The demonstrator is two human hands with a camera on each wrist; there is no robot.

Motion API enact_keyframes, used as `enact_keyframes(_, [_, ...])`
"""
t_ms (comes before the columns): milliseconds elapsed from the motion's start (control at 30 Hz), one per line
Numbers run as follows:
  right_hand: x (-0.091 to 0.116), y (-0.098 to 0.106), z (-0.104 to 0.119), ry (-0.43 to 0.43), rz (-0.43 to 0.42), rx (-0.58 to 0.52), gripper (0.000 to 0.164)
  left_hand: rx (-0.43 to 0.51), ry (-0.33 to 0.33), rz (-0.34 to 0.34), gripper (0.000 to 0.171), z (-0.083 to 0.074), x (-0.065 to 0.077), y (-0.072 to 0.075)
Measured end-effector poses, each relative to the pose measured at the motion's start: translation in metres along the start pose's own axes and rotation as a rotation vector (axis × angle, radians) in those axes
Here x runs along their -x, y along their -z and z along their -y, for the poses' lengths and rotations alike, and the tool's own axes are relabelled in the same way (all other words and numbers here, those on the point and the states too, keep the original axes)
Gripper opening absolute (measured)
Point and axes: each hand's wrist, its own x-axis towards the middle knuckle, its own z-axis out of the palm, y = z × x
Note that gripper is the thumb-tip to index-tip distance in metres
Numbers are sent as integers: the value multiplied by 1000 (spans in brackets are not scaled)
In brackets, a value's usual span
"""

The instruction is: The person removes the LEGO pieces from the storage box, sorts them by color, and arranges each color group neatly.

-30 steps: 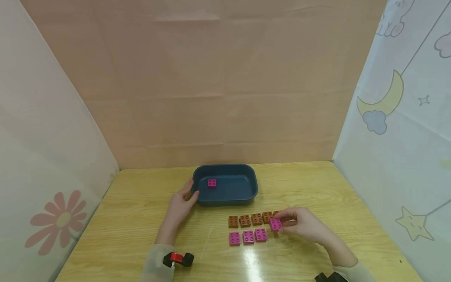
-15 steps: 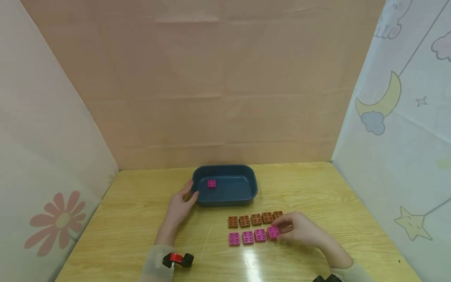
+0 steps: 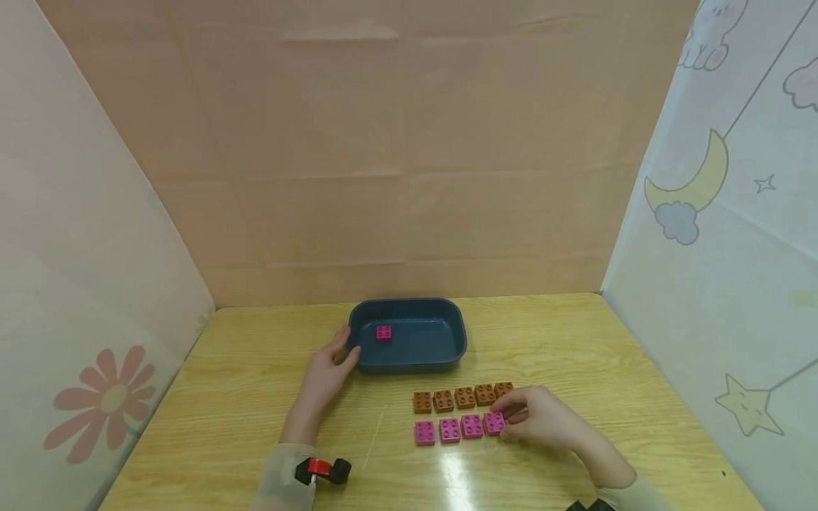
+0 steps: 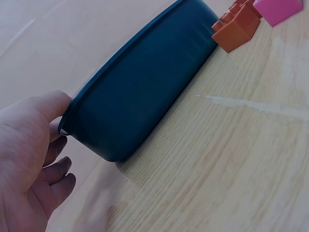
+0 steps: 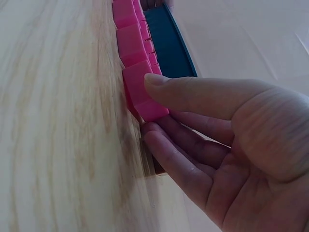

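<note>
My right hand (image 3: pixel 540 419) pinches a pink toy building brick (image 3: pixel 494 423) at the right end of a row of pink bricks. In the right wrist view the thumb presses the near side of this brick (image 5: pixel 144 94), with fingers at its end and underneath. My left hand (image 3: pixel 327 372) holds the left end of a dark blue tray (image 3: pixel 409 368), thumb and forefinger at its rim. The left wrist view shows the other fingers loosely bent below the rim of the tray (image 4: pixel 130 92). A single pink brick (image 3: pixel 383 333) sits inside the tray, toward the left.
Several orange-brown bricks (image 3: pixel 444 401) form a row behind the pink one, in front of the tray. The wooden table (image 3: pixel 224 426) meets a beige cloth (image 3: pixel 409 213) at the back and patterned cloths at both sides.
The right hand has lowered the pink brick from over the orange-brown row to the right end of the pink row and still holds it. The left hand stays at the tray.
</note>
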Motion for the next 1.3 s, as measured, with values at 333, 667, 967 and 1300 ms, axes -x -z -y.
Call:
enact_keyframes(333, [-2, 0, 2, -13, -8, 3, 37, -2, -3, 0, 62, 0, 0, 2])
enact_keyframes(667, [2, 10, 15, 39, -36, 55, 37, -9, -27, -5, 62, -1, -1, 2])
enact_keyframes(967, [-39, 18, 42, 103, -53, 5, 37, 0, -38, -7, 63, -1, 0, 1])
enact_keyframes(1300, [-155, 7, 74, 131, -16, -23, 38, -1, -40, -9, 62, 2, 0, 0])
